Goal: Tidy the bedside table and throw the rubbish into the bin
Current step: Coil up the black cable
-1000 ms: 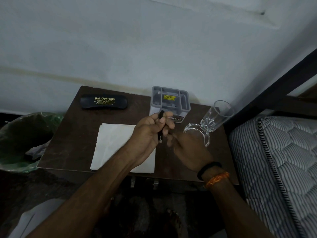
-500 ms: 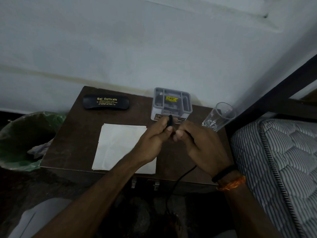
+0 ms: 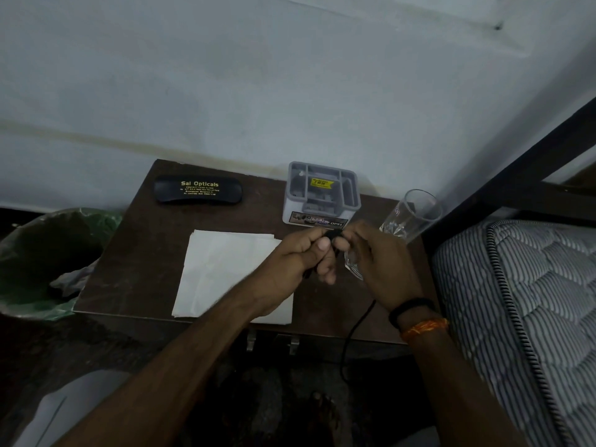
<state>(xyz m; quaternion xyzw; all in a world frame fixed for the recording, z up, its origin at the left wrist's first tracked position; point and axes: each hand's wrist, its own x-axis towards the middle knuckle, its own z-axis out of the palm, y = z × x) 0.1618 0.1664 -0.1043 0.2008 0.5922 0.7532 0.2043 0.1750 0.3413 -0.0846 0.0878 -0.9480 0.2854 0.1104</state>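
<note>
Over the dark bedside table [image 3: 135, 262] my left hand [image 3: 296, 256] and my right hand [image 3: 377, 256] meet, both pinching a thin black cable [image 3: 353, 333]. Its dark end [image 3: 333, 234] shows between my fingertips, and the rest hangs down past the table's front edge. A white folded paper [image 3: 222, 269] lies flat under my left wrist. Left of the table stands a bin [image 3: 42, 262] lined with a green bag, crumpled rubbish inside.
A black spectacle case [image 3: 198, 190] lies at the back left. A grey plastic organiser [image 3: 322, 195] stands at the back middle. One clear glass [image 3: 412, 214] leans at the right; a second glass piece [image 3: 353, 266] is partly behind my right hand. A striped mattress [image 3: 522, 301] borders the right.
My right hand has come up to join my left at the cable end. The cable now hangs below my right hand. The hands shifted slightly toward the organiser.
</note>
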